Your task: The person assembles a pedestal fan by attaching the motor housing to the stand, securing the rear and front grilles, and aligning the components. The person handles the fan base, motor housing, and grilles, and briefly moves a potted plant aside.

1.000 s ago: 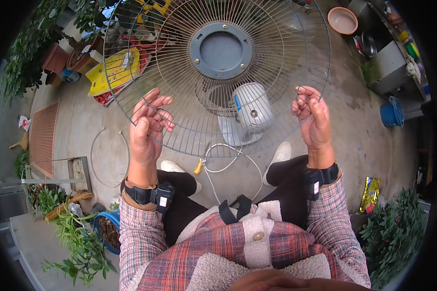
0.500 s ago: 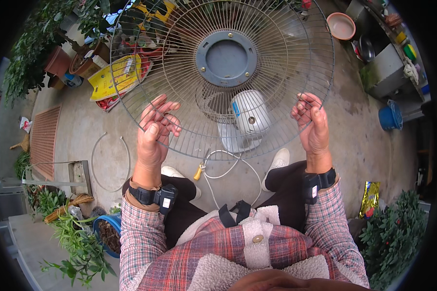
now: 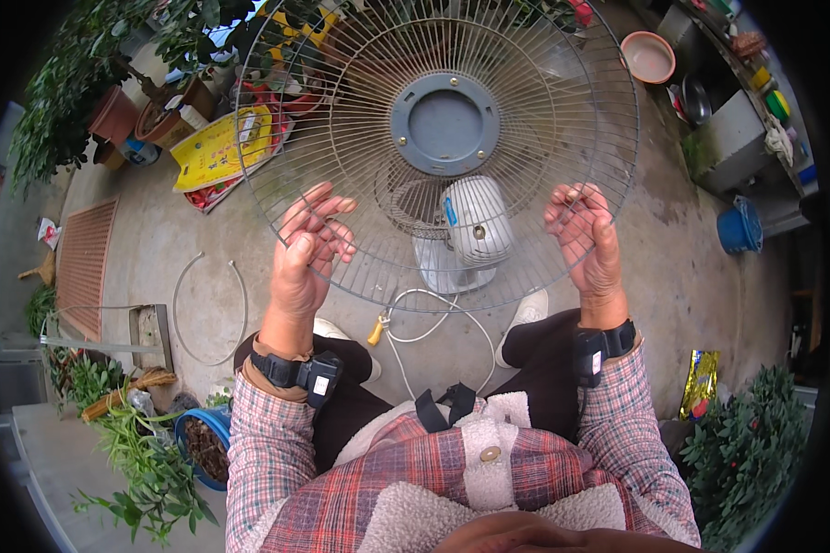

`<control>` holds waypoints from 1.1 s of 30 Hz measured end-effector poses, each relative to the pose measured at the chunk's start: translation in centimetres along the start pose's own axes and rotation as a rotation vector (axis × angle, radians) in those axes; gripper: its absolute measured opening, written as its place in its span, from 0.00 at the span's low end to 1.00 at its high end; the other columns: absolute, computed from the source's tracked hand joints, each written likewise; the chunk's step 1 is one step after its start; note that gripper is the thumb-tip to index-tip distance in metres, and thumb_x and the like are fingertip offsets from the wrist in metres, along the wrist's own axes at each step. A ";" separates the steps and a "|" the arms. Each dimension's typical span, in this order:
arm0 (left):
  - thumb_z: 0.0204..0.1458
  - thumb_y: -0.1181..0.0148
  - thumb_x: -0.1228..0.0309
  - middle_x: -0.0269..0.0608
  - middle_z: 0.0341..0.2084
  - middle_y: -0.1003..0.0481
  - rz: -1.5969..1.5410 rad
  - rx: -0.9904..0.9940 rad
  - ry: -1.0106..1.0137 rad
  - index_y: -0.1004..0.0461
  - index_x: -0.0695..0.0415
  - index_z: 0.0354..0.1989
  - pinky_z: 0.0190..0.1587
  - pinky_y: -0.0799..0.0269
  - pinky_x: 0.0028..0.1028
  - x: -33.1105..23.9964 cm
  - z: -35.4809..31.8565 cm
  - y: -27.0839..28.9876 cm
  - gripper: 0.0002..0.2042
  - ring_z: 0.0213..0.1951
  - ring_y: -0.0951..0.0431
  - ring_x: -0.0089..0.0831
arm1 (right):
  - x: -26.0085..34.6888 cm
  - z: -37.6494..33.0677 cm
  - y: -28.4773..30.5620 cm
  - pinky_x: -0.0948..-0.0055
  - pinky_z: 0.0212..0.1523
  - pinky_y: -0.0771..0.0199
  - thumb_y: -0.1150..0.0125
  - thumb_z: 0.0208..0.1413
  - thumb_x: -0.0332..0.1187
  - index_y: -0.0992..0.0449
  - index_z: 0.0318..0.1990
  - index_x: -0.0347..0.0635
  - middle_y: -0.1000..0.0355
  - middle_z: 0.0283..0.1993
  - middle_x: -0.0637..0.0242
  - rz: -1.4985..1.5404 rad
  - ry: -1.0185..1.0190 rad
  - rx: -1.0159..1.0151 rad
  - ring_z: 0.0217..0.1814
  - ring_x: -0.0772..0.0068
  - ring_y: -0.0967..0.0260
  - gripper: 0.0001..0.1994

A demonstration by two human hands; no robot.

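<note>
A round wire fan grille (image 3: 401,124) with a grey centre ring is held up in front of me. My left hand (image 3: 306,249) grips its near left rim, thumb toward me and fingers curled through the wires. Over on the near right rim, my right hand (image 3: 588,241) is closed around the wires in the same manner. Seen through the grille, the white fan motor housing (image 3: 481,226) and a second wire grille (image 3: 398,205) stand on the floor. A white cord (image 3: 478,323) loops between my shoes, beside a yellow-handled screwdriver (image 3: 375,330).
Potted plants and a yellow sack (image 3: 214,157) lie at far left. A pale hose (image 3: 177,318) curves on the floor. Near left stands a blue pot (image 3: 210,452). At right are a blue bucket (image 3: 740,226), a pink basin (image 3: 648,57) and a leafy bush (image 3: 752,452).
The grille has shifted slightly right and toward me, still in both hands. My left hand has moved a little to the right with it.
</note>
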State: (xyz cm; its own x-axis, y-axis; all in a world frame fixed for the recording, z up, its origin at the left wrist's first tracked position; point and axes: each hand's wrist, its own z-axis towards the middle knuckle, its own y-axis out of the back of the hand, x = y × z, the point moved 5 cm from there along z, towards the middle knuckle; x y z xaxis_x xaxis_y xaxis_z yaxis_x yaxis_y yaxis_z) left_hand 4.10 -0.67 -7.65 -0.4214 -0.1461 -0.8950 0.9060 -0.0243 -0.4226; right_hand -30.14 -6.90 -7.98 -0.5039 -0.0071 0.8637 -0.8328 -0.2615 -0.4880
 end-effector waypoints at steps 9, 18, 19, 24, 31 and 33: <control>0.48 0.41 0.48 0.49 0.49 0.30 0.027 -0.005 0.016 0.45 0.65 0.63 0.33 0.31 0.24 0.0 0.0 -0.2 0.41 0.35 0.28 0.30 | 0.1 0.0 -0.2 0.69 0.46 0.29 0.31 0.42 0.58 0.34 0.49 0.44 0.32 0.49 0.60 -0.005 0.025 -0.037 0.46 0.65 0.31 0.34; 0.48 0.41 0.48 0.50 0.48 0.30 0.035 -0.003 0.018 0.45 0.66 0.63 0.33 0.31 0.24 0.0 0.1 -0.3 0.41 0.34 0.29 0.30 | 0.1 0.0 -0.2 0.70 0.46 0.29 0.31 0.44 0.57 0.34 0.49 0.44 0.33 0.48 0.59 0.011 0.025 -0.033 0.45 0.65 0.31 0.33; 0.48 0.41 0.48 0.50 0.48 0.30 0.035 -0.006 0.024 0.45 0.66 0.63 0.33 0.31 0.24 0.1 0.1 -0.3 0.41 0.34 0.29 0.30 | 0.1 0.0 -0.2 0.70 0.46 0.29 0.31 0.44 0.57 0.34 0.49 0.44 0.33 0.48 0.59 0.014 0.026 -0.032 0.45 0.65 0.31 0.33; 0.48 0.41 0.48 0.50 0.48 0.30 0.041 -0.007 0.029 0.45 0.65 0.63 0.32 0.30 0.24 0.1 0.1 -0.3 0.41 0.34 0.28 0.29 | 0.1 0.1 -0.3 0.70 0.46 0.29 0.31 0.44 0.56 0.34 0.48 0.43 0.33 0.48 0.59 0.019 0.024 -0.034 0.45 0.66 0.31 0.32; 0.48 0.41 0.49 0.50 0.49 0.30 0.023 -0.001 0.028 0.44 0.65 0.62 0.33 0.30 0.24 0.2 0.1 -0.2 0.39 0.34 0.28 0.29 | 0.0 0.1 -0.2 0.71 0.45 0.30 0.31 0.45 0.55 0.34 0.48 0.43 0.32 0.48 0.59 0.027 0.026 -0.041 0.45 0.65 0.31 0.31; 0.49 0.41 0.52 0.51 0.49 0.29 -0.017 0.003 0.023 0.43 0.65 0.62 0.34 0.29 0.24 0.2 0.1 -0.2 0.37 0.33 0.27 0.29 | -0.1 0.1 -0.2 0.72 0.44 0.30 0.32 0.46 0.55 0.34 0.48 0.43 0.32 0.48 0.59 0.033 0.027 -0.038 0.44 0.65 0.31 0.30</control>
State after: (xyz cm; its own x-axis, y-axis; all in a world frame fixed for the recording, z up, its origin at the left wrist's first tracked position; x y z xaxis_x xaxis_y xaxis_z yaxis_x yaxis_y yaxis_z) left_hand 3.83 -0.82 -7.76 -0.4374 -0.1230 -0.8908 0.8988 -0.0294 -0.4373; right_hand -29.93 -6.91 -7.91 -0.5368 0.0114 0.8436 -0.8235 -0.2245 -0.5210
